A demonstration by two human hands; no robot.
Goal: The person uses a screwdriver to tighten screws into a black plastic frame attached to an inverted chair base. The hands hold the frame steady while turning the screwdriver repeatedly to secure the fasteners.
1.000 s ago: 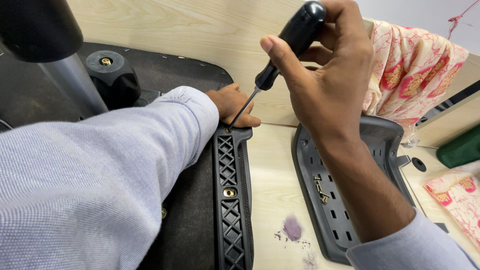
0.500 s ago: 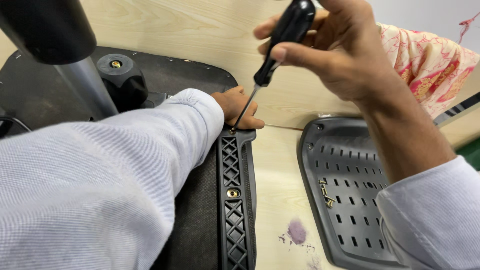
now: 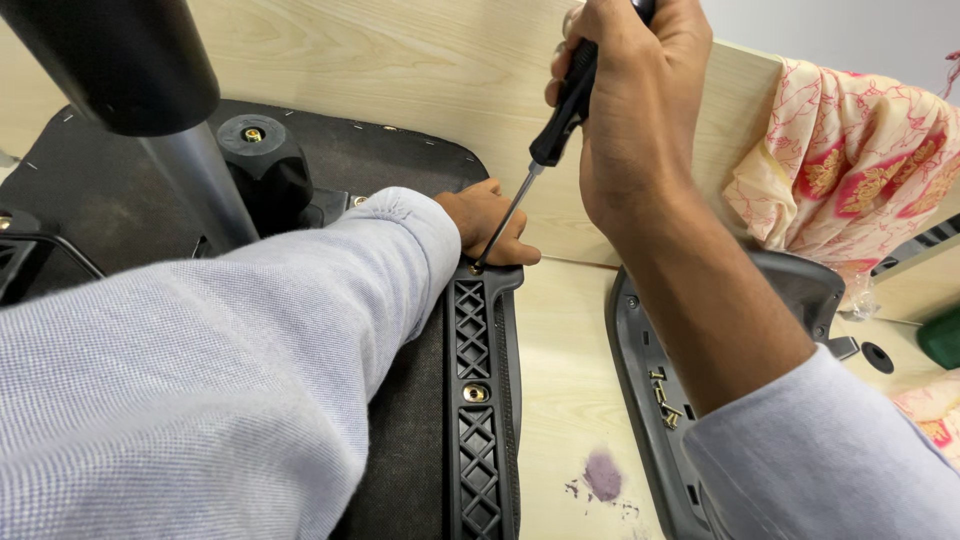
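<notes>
Screwdriver [image 3: 560, 110] clenched in right hand [image 3: 630, 110], tip at top of black lattice bracket [image 3: 478, 400]; left hand [image 3: 490, 222] steadies bracket there. Middle brass screw [image 3: 476, 393] seated; top one apparently unfinished.

A black-handled screwdriver [image 3: 560, 110] slants down-left, its thin shaft tip meeting the top end of a black latticed bracket [image 3: 480, 400] (one brass screw midway) lying lengthwise on the chair base.

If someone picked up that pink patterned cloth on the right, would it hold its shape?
Probably not. The pink patterned cloth hangs in soft folds over the wooden board, so it looks floppy and thin. It likely weighs little and might slide off the edge if tugged.
</notes>
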